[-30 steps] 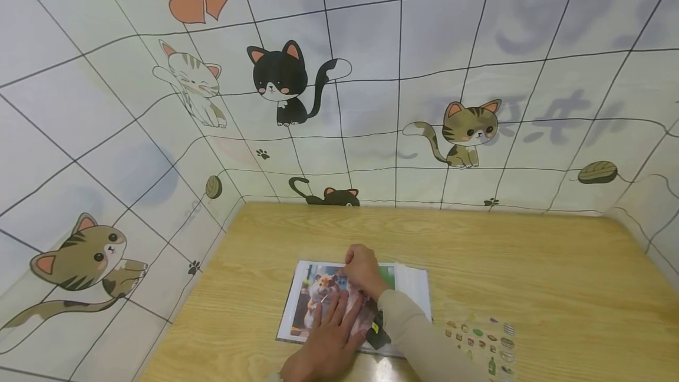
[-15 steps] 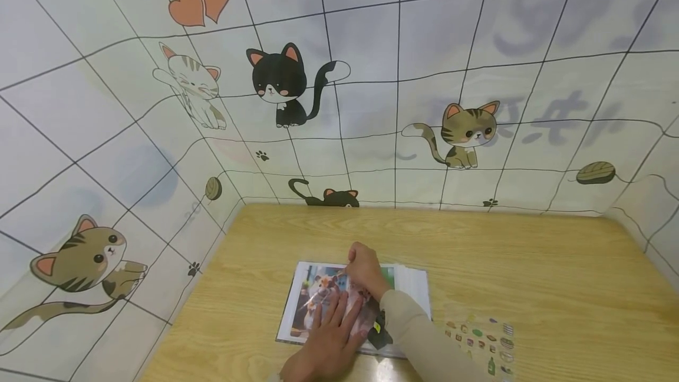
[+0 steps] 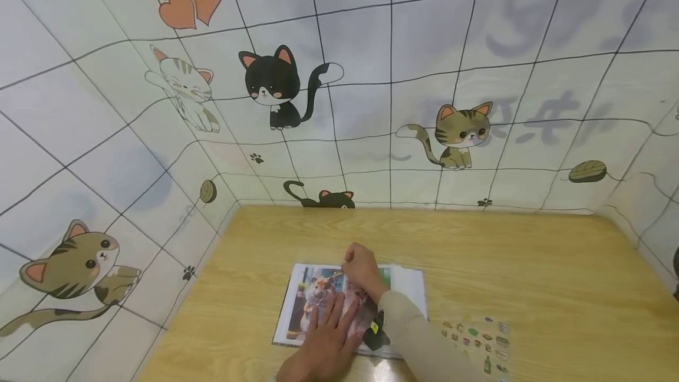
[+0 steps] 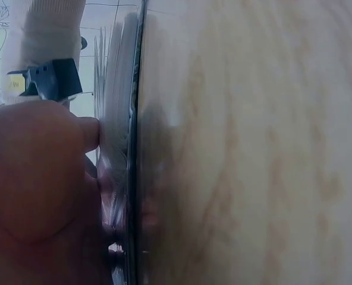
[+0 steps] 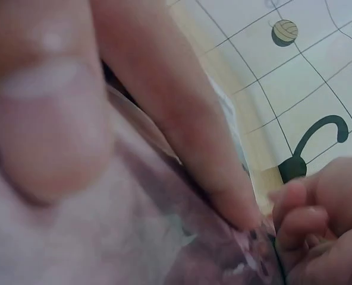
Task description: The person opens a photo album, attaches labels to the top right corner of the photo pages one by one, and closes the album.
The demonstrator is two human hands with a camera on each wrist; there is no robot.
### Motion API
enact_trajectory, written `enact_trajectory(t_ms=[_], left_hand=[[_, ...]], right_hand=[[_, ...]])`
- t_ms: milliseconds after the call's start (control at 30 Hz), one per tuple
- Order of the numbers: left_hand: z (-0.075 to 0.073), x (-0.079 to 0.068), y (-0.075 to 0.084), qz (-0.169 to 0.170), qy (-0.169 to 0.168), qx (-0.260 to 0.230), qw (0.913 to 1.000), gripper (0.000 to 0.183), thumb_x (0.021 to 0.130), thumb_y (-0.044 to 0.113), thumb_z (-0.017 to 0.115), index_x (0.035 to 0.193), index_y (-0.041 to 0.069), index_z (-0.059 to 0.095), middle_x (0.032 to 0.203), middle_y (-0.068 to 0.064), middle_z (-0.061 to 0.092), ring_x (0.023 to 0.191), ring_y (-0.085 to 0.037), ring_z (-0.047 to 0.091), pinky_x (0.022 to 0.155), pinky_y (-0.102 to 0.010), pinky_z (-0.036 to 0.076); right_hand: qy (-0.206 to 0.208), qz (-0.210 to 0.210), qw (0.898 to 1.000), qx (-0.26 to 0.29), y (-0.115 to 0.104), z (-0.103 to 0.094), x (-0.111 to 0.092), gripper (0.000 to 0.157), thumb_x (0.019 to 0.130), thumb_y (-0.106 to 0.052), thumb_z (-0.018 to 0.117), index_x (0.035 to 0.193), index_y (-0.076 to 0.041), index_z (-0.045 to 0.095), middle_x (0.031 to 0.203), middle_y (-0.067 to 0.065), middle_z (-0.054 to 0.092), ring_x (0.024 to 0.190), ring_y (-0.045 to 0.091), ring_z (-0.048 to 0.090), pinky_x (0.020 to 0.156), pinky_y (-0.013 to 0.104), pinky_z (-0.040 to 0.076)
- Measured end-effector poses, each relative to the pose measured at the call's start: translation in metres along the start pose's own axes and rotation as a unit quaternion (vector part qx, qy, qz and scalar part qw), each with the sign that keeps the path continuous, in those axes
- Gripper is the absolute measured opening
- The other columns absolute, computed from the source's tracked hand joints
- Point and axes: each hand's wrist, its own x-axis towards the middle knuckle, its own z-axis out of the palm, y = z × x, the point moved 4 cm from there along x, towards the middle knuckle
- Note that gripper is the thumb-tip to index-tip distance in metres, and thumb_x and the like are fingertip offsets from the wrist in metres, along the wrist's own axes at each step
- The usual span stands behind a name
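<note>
A photo album (image 3: 282, 324) lies spread on the table, with a hamster picture (image 3: 318, 290) on its left page and a pinkish picture (image 3: 356, 293) under my hands. My left hand (image 3: 326, 335) rests flat on the pages, fingers spread. In the right wrist view its fingertips (image 5: 51, 142) press on the glossy page. At the album's top edge, near the fold, my right hand (image 3: 362, 265) pinches the page edge with curled fingers (image 5: 304, 222). What exactly sits between those fingertips is mostly hidden. The left wrist view shows the album's stacked page edges (image 4: 118, 89) beside my left hand (image 4: 39, 178).
A clear sheet of small food stickers (image 3: 474, 341) lies on the wooden table (image 3: 477, 252), right of the album. A wrist camera (image 3: 375, 335) is worn on the right arm above the album's lower edge. A cat-printed wall covering (image 3: 366, 105) encloses the table's back and sides.
The head view has shifted slightly. Both hands stay in nearly the same places on the album, and the right hand keeps its curled fingers at the top edge.
</note>
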Motion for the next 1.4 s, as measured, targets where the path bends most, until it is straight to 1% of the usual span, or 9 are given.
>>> enact_trajectory(t_ms=[133, 267, 367, 567, 667, 967, 1133, 1267, 1400], left_hand=[[0.000, -0.001, 0.001, -0.003, 0.001, -0.008, 1.0000, 0.061, 0.105, 0.049, 0.030, 0.158, 0.018, 0.027, 0.164, -0.019, 0.016, 0.150, -0.041, 0.010, 0.113, -0.070, 0.012], [-0.001, 0.000, 0.002, 0.004, 0.006, -0.025, 0.9997, 0.061, 0.105, 0.048, 0.032, 0.157, 0.016, 0.028, 0.163, -0.021, 0.017, 0.149, -0.044, 0.011, 0.111, -0.073, 0.010], [-0.001, 0.002, 0.003, 0.009, 0.006, -0.033, 0.9994, 0.061, 0.105, 0.047, 0.033, 0.157, 0.015, 0.028, 0.162, -0.023, 0.017, 0.149, -0.046, 0.011, 0.110, -0.074, 0.010], [-0.002, 0.003, 0.004, 0.007, 0.012, -0.035, 0.9993, 0.062, 0.105, 0.049, 0.033, 0.157, 0.016, 0.028, 0.162, -0.023, 0.017, 0.149, -0.046, 0.012, 0.109, -0.075, 0.011], [-0.002, 0.003, 0.004, 0.009, 0.018, -0.034, 0.9992, 0.063, 0.105, 0.050, 0.034, 0.157, 0.016, 0.029, 0.162, -0.022, 0.019, 0.149, -0.046, 0.014, 0.109, -0.075, 0.012], [-0.006, 0.001, 0.005, 0.015, 0.032, -0.039, 0.9986, 0.063, 0.103, 0.049, 0.039, 0.155, 0.014, 0.034, 0.159, -0.024, 0.025, 0.147, -0.046, 0.020, 0.108, -0.076, 0.016], [-0.007, 0.002, 0.003, 0.014, 0.038, -0.050, 0.9979, 0.063, 0.102, 0.049, 0.043, 0.153, 0.013, 0.037, 0.158, -0.025, 0.029, 0.146, -0.047, 0.022, 0.109, -0.075, 0.016], [-0.009, 0.002, 0.002, 0.018, 0.045, -0.069, 0.9965, 0.063, 0.101, 0.047, 0.048, 0.153, 0.013, 0.037, 0.157, -0.026, 0.030, 0.145, -0.049, 0.022, 0.108, -0.076, 0.014], [-0.011, 0.003, 0.001, 0.023, 0.046, -0.080, 0.9955, 0.064, 0.100, 0.047, 0.050, 0.152, 0.013, 0.038, 0.155, -0.026, 0.032, 0.144, -0.050, 0.023, 0.106, -0.078, 0.014]], right_hand=[[-0.010, -0.005, 1.000, 0.026, 0.004, 0.000, 0.001, 0.007, 0.088, -0.013, 0.070, 0.090, -0.009, 0.064, 0.094, 0.006, 0.068, 0.087, 0.022, 0.063, 0.077, 0.041, 0.054], [-0.031, -0.023, 0.998, 0.055, 0.007, -0.005, -0.001, 0.007, 0.092, -0.018, 0.068, 0.095, -0.011, 0.067, 0.100, 0.004, 0.069, 0.096, 0.023, 0.064, 0.084, 0.044, 0.053], [-0.046, -0.041, 0.995, 0.075, 0.007, -0.015, -0.004, 0.008, 0.094, -0.018, 0.066, 0.097, -0.010, 0.068, 0.103, 0.004, 0.069, 0.099, 0.023, 0.064, 0.081, 0.042, 0.053], [-0.074, -0.069, 0.989, 0.107, 0.004, -0.034, -0.013, 0.013, 0.096, -0.015, 0.064, 0.103, -0.005, 0.067, 0.102, 0.007, 0.068, 0.071, 0.019, 0.063, 0.059, 0.031, 0.052], [-0.078, -0.074, 0.989, 0.105, 0.000, -0.043, -0.020, 0.011, 0.096, -0.016, 0.064, 0.101, -0.007, 0.067, 0.100, 0.007, 0.067, 0.065, 0.016, 0.059, 0.056, 0.029, 0.050], [-0.098, -0.076, 0.987, 0.105, -0.004, -0.073, -0.045, 0.008, 0.096, -0.019, 0.064, 0.099, -0.012, 0.067, 0.096, 0.003, 0.064, 0.074, 0.020, 0.062, 0.063, 0.030, 0.054], [-0.103, -0.115, 0.985, 0.078, 0.000, -0.093, -0.059, 0.012, 0.097, -0.021, 0.063, 0.100, -0.010, 0.067, 0.094, 0.005, 0.065, 0.075, 0.017, 0.060, 0.064, 0.027, 0.054], [-0.093, -0.150, 0.983, 0.053, 0.007, -0.111, -0.068, 0.009, 0.097, -0.019, 0.064, 0.097, -0.010, 0.067, 0.091, 0.006, 0.066, 0.073, 0.014, 0.061, 0.063, 0.026, 0.053], [-0.081, -0.150, 0.985, 0.032, 0.017, -0.128, -0.079, 0.006, 0.096, -0.018, 0.065, 0.096, -0.013, 0.067, 0.091, 0.001, 0.066, 0.075, 0.010, 0.060, 0.062, 0.025, 0.053]])
